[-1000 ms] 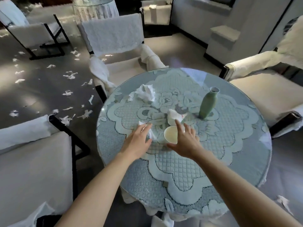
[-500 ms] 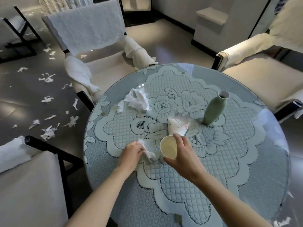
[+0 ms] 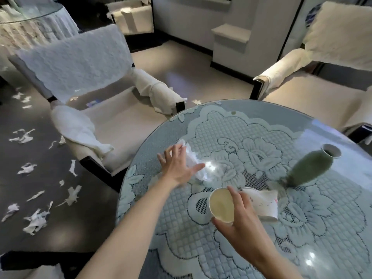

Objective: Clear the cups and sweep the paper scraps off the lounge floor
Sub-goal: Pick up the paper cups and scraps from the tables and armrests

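A round glass-topped table (image 3: 330,244) with a lace cloth under the glass fills the lower right. My right hand (image 3: 240,221) grips a paper cup (image 3: 221,204), tilted so its empty inside faces me. A crushed white paper cup (image 3: 264,205) lies on its side just right of it, touching my fingers. My left hand (image 3: 177,166) is stretched out with spread fingers over a crumpled white paper wad (image 3: 196,168) near the table's left edge. Several torn paper scraps (image 3: 34,220) litter the dark floor on the left.
A green vase (image 3: 308,170) stands on the table to the right of the cups. A white-covered armchair (image 3: 112,117) is close to the table's left side and another armchair (image 3: 302,93) is at the far right. A second draped table (image 3: 30,23) stands at the back left.
My left hand left the small scrap spot near the cup and reached forward-left onto the crumpled wad, fingers now spread. My right hand keeps its grip on the paper cup. The view shifted right.
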`<action>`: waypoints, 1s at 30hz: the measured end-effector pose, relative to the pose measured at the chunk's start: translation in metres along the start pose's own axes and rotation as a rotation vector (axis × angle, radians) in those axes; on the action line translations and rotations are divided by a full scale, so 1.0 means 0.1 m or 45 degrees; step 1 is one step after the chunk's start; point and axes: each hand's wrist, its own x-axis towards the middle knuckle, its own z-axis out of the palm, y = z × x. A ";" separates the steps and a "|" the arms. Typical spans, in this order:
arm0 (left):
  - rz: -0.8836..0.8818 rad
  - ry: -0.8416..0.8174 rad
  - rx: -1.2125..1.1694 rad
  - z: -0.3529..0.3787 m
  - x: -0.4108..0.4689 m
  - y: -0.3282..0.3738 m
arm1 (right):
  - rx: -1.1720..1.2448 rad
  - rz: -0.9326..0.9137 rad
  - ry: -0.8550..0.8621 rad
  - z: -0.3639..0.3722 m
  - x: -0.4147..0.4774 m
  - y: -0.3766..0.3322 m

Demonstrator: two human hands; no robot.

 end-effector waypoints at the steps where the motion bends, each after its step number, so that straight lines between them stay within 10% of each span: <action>1: 0.014 -0.097 0.044 0.08 0.09 -0.02 | 0.004 0.026 0.015 0.03 0.03 0.00; 5: 0.137 -0.155 0.260 0.40 0.10 -0.18 | -0.004 0.089 0.049 0.09 0.10 -0.03; 11: 0.487 0.435 -0.134 0.49 -0.30 -0.26 | -0.017 0.086 0.110 0.09 0.16 -0.11; 17: -0.385 0.437 -1.164 0.28 -0.52 0.22 | 0.095 0.125 0.198 0.00 -0.02 -0.11; 24: -0.411 0.220 -0.022 0.64 -0.90 -0.16 | 0.092 0.077 0.238 -0.14 -0.29 0.02; 30: 0.161 0.278 -0.320 0.62 -1.12 0.13 | 0.055 0.065 0.231 -0.25 -0.48 0.13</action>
